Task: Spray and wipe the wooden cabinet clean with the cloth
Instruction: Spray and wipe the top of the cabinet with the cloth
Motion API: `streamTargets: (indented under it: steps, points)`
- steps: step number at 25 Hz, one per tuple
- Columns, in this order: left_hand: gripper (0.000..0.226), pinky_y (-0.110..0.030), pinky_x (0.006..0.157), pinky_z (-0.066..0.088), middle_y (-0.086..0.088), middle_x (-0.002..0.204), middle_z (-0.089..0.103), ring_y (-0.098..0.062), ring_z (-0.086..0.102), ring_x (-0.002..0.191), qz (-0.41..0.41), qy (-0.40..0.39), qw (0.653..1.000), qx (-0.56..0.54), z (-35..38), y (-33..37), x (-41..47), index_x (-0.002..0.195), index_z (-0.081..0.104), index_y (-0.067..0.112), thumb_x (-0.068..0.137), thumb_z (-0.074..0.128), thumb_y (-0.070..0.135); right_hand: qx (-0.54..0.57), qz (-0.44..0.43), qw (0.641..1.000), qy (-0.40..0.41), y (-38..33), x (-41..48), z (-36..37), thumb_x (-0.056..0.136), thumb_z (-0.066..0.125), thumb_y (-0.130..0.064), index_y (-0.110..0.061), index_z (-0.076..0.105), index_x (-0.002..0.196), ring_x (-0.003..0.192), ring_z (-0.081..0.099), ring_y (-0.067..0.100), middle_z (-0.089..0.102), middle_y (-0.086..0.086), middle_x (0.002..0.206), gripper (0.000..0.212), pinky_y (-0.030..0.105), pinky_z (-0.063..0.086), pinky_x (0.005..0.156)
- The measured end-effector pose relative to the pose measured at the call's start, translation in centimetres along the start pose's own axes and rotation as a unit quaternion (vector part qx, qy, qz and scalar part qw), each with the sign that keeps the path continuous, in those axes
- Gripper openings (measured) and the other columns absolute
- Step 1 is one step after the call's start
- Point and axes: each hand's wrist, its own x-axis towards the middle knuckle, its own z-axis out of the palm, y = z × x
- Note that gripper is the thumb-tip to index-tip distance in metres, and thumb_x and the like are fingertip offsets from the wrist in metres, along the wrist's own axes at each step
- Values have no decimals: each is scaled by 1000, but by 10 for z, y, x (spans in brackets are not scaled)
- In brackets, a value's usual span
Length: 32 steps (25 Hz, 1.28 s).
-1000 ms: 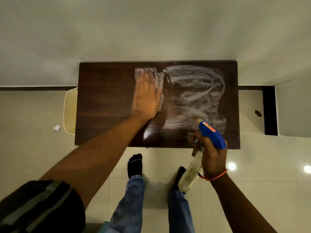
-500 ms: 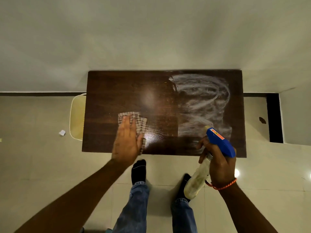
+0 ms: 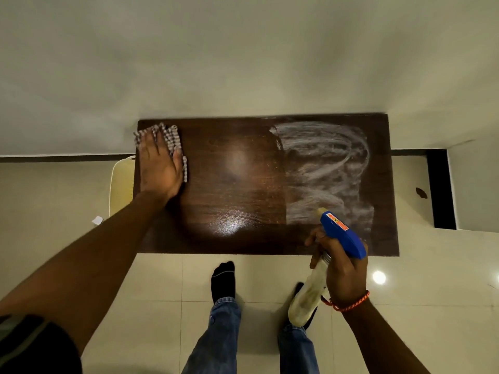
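- Wiping step: the left hand (image 3: 159, 168) presses flat, fingers spread, on the checked cloth (image 3: 172, 141) at the far-left corner of the wooden cabinet (image 3: 237, 184) top.
- The right hand (image 3: 341, 268) is clenched round the spray bottle (image 3: 318, 282) over the near-right edge.
- Next move, by judgement: carry the cloth right across the white smears (image 3: 324, 171).
- Half a second earlier the cloth lay at the near-left edge.

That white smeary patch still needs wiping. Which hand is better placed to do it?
The left hand. It presses the cloth flat on the cabinet top, though at the far-left corner. The right hand is nearer the smears but holds the spray bottle.
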Motion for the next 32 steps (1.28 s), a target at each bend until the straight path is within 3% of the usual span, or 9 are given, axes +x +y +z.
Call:
streamTargets:
  steps: [2, 5, 9, 15, 20, 25, 27, 30, 32]
  points:
    - [65, -50, 128, 6, -34, 163, 16, -46, 11, 153, 12, 2, 1000, 1, 5, 21, 9, 157, 20, -9, 110, 29, 36, 3, 4, 1000, 12, 1, -2, -6, 89, 49, -9, -17, 70, 76, 46, 56, 26, 66, 14, 68, 26, 32, 47, 41]
    - [66, -48, 128, 6, -32, 164, 15, -45, 10, 154, 41, -9, 999, -3, 10, 59, 15, 157, 19, -8, 109, 27, 37, 5, 12, 1000, 25, 1, -2, -16, 88, 49, -10, -7, 67, 84, 47, 59, 24, 68, 10, 68, 18, 30, 49, 42]
    - [68, -45, 128, 3, -26, 167, 10, -40, 5, 156, 21, -2, 1000, -17, 18, 106, 13, 159, 15, -5, 108, 24, 39, -8, 15, 999, 29, 1, -4, -27, 88, 49, -9, -7, 67, 85, 45, 57, 24, 70, 5, 68, 18, 30, 49, 43]
    - [69, -46, 129, 4, -25, 168, 5, -37, 0, 157, 50, -16, 998, -21, 26, 160, -1, 160, 11, -3, 109, 17, 43, 12, -4, 999, 36, -5, -1, -31, 88, 49, -12, -34, 76, 87, 49, 57, 30, 70, 5, 68, 34, 32, 48, 42]
    - [72, -45, 129, 3, -21, 169, 0, -35, -3, 157, 144, -51, 988, -26, 31, 221, -14, 161, 8, 0, 109, 21, 47, 6, 1, 999, 51, -5, -1, -37, 87, 51, -13, -13, 71, 86, 48, 55, 33, 67, 14, 69, 20, 35, 48, 43]
    - [69, -45, 129, 7, -22, 169, 3, -34, 0, 158, 133, -48, 990, -26, 33, 213, -59, 161, 9, 0, 109, 22, 44, 1, -2, 999, 54, -11, -1, -45, 82, 56, -30, -4, 66, 85, 49, 55, 34, 64, 22, 70, 28, 32, 49, 43]
    - [82, -49, 128, 11, -22, 169, 2, -34, -2, 158, 132, -73, 987, -58, 34, 207, -106, 162, 6, 1, 106, 21, 59, 3, -2, 999, 51, -14, -3, -49, 81, 56, -31, -5, 66, 83, 49, 55, 33, 63, 22, 70, 28, 32, 48, 42]
    - [134, -51, 128, 2, -22, 168, -12, -35, -11, 157, 165, -152, 974, -22, 42, 193, -179, 161, -7, 4, 75, 32, 99, -4, 6, 998, 55, -13, -5, -51, 79, 57, -35, -6, 65, 80, 47, 53, 32, 61, 22, 68, 31, 33, 48, 43]
    - [153, -54, 126, -6, -23, 165, -24, -40, -17, 154, 206, -185, 960, 45, 55, 173, -208, 159, -17, 5, 60, 54, 98, -8, 8, 998, 57, -11, -5, -50, 80, 57, -36, -6, 65, 83, 47, 54, 30, 64, 18, 70, 31, 33, 49, 43]
